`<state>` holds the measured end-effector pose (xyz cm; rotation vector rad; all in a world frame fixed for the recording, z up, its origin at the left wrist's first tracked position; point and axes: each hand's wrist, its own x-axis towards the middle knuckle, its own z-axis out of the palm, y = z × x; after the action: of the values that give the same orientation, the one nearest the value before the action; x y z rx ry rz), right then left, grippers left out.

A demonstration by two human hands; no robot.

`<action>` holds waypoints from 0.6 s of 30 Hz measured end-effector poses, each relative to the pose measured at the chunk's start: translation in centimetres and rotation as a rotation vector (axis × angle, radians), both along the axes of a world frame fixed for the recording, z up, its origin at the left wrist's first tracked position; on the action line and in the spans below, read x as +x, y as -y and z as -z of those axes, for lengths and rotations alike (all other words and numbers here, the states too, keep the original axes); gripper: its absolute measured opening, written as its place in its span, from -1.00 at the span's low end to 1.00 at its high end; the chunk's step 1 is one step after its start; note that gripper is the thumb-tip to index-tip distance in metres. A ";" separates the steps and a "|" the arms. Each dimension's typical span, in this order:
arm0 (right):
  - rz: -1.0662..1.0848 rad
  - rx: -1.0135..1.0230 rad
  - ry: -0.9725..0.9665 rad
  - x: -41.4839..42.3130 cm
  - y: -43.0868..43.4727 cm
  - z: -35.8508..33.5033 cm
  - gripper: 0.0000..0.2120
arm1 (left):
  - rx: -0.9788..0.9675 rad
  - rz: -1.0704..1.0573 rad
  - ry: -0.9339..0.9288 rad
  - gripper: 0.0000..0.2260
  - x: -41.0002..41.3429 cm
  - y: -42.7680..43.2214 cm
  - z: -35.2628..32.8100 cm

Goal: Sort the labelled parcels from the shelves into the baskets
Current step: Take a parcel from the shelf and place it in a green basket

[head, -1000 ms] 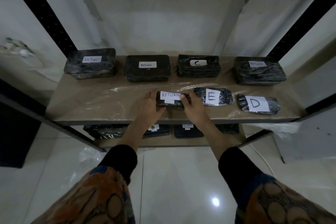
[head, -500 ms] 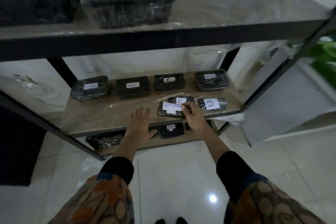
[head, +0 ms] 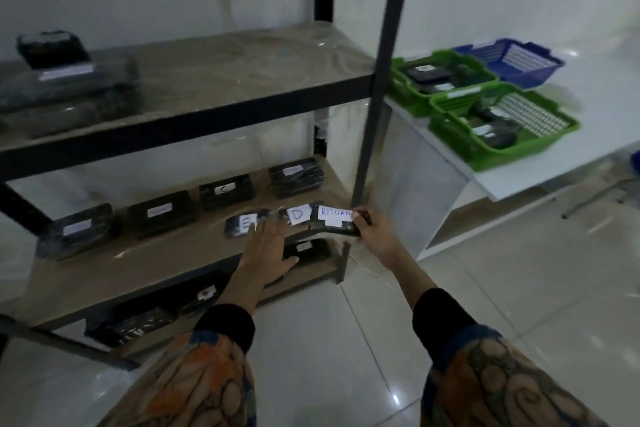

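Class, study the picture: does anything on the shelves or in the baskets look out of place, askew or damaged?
Nothing looks spilled or damaged. Only the upper shelf's left end is untidy: a small dark parcel sits piled on larger wrapped parcels. The RETURN parcel is simply held in the right hand.

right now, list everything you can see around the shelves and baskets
shelf rack: one, black frame, tan boards, left
RETURN parcel: one, black, white label, held before the rack's middle level, right end
E parcel: one, black, middle level front
D parcel: one, black, right of E
back-row parcels: four, black, middle level rear, one labelled C
top-level parcels: blurred stack, black, far left
bottom-level parcels: several, black, lowest level
green baskets: two, on white table, right, holding dark parcels
blue basket: one, behind the green ones
left hand: one, open, near E parcel
right hand: one, gripping RETURN parcel
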<state>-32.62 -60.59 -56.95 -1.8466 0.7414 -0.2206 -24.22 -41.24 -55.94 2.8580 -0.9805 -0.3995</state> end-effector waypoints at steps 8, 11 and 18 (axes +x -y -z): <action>0.075 -0.045 0.032 -9.4 16.0 -2.8 -0.84 | -0.057 0.072 0.000 -0.27 -7.0 15.6 -2.8; 0.109 -0.037 0.048 -12.2 21.3 -3.7 -0.79 | -0.033 0.122 -0.001 -0.27 -8.8 21.1 -3.6; 0.201 -0.068 0.085 -15.2 32.6 -5.3 -0.83 | -0.033 0.242 0.078 -0.30 -10.1 34.0 -5.3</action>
<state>-47.86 -93.15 -51.67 -1.8141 0.8693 -0.4561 -34.29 -75.21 -50.65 2.7524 -1.3404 -0.2881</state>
